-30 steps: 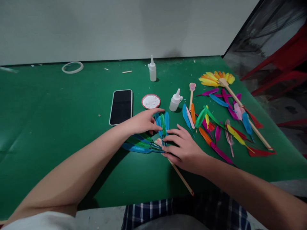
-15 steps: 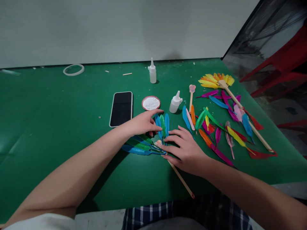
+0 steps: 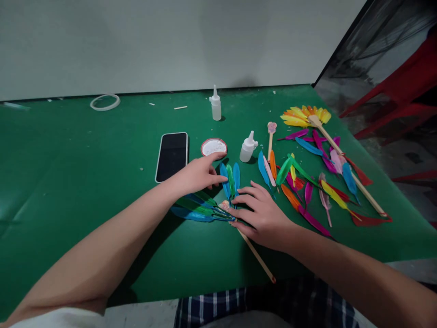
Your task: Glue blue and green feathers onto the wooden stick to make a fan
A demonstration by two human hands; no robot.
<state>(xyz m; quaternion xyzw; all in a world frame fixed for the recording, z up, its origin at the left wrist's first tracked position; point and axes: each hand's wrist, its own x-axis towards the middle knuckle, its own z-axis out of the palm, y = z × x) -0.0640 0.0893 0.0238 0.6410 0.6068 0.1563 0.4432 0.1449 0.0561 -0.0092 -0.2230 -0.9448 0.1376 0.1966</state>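
Observation:
In front of me lies a feather fan (image 3: 196,213) whose blue and green feathers spread left from the head of a thin wooden stick (image 3: 257,256). More blue and green feathers (image 3: 236,175) point away from me at its top. My left hand (image 3: 201,174) reaches over the fan, index finger stretched out, another fingertip at the edge of the leftmost upright blue feather. My right hand (image 3: 261,212) rests with fingers apart on the feather bases and the stick's head. A patterned piece (image 3: 224,206) shows partly between the feathers; the stick's upper end is hidden under my right hand.
Beyond my hands are a phone (image 3: 172,157), a round white lid with a red rim (image 3: 214,146) and two glue bottles (image 3: 248,148) (image 3: 216,107). Rightward lie loose coloured feathers (image 3: 309,193), a flower-topped stick (image 3: 271,129) and a yellow-orange feather fan (image 3: 305,117). A clear ring (image 3: 105,103) sits far left.
My left index finger has drawn slightly left and down, and the left hand's fingers have shifted a little on the upright blue feather. My right hand stays at the feather bases.

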